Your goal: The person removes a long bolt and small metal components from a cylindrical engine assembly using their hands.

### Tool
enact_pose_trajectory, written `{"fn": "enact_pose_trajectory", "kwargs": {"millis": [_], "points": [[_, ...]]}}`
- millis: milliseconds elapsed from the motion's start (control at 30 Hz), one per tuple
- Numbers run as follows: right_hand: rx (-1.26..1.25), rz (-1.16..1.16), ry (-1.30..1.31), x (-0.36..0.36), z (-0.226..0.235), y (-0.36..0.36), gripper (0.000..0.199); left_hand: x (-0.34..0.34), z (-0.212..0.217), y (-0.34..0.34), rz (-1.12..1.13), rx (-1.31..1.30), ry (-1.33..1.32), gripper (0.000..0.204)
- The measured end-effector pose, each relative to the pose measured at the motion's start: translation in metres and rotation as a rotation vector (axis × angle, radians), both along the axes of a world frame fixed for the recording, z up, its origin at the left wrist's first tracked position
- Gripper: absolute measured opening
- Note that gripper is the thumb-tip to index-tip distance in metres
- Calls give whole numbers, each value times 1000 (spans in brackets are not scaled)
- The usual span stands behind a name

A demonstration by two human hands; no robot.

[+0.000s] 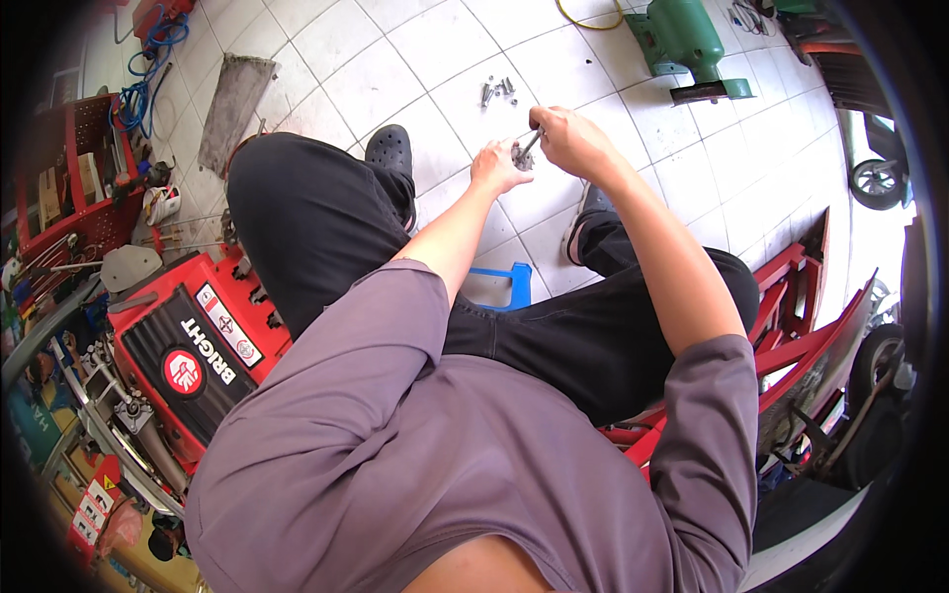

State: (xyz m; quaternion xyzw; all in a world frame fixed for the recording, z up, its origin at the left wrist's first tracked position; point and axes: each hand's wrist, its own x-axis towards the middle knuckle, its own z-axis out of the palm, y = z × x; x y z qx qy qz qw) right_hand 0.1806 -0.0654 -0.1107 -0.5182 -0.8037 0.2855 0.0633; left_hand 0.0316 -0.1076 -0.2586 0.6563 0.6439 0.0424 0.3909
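Head view showed the person seated on a blue stool (pixel 516 285) over a white tiled floor (pixel 395 69), both hands raised at about twelve o'clock of the picture. Left hand (pixel 497 166) was closed around a small metal part (pixel 520 156), pinching it from the side. Right hand (pixel 565 136) gripped a slim metal tool (pixel 532 143) whose tip met that part. Loose bolts (pixel 499 91) lay on the floor just beyond the hands, at twelve o'clock of them. A red tool cart (pixel 193 346) stood at eight o'clock. To do this well, I judged the left grip should hold the part steady while the tool stayed square on it, turned with short wrist motions, worked low over the floor so nothing dropped would roll far.
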Motion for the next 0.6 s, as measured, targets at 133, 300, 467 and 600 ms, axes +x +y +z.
{"fn": "enact_pose_trajectory", "kwargs": {"millis": [133,300,467,600], "points": [[-64,-13,3,-7,6,-3,17,-2,0,0,-4,-15,1,68],[12,-8,30,-7,5,-7,11,1,7,0,-12,-51,37,71],[79,1,44,-3,1,-5,15,2,6,2,2,-39,9,70],[115,-90,-7,-5,0,-6,17,0,0,1,12,4,-17,69]]}}
